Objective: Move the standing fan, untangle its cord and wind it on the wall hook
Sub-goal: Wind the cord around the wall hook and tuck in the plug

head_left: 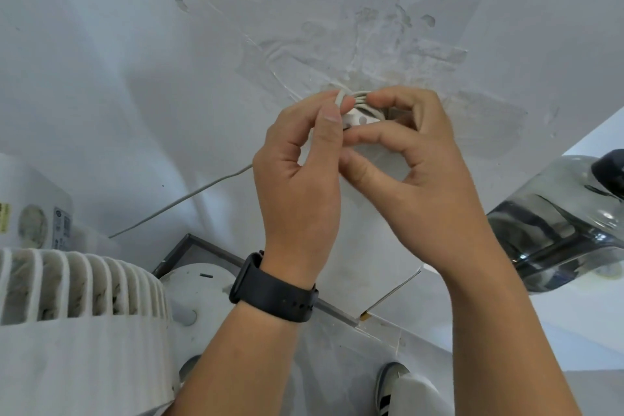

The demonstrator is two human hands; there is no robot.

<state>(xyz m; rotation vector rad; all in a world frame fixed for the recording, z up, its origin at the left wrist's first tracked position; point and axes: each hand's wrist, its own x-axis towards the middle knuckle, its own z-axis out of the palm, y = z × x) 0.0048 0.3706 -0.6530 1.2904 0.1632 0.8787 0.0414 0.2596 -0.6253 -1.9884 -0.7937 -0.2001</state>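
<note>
A small white wall hook (358, 119) sits on the patched white wall, with several turns of the grey fan cord (361, 97) wound round it. My left hand (297, 165), with a black watch on its wrist, pinches the cord at the hook's left side between thumb and forefinger. From the right, my right hand (415, 149) curls around the hook, its fingertips on the wound cord. A loose stretch of that cord (182, 201) runs down and left toward the white standing fan (81, 287), whose grille fills the lower left.
A white appliance with stickers (33, 213) stands at the far left behind the fan. A clear water bottle on a dispenser (557, 223) is at the right. A dark-framed panel edge (202, 250) runs along the floor. A shoe (388, 385) shows at the bottom.
</note>
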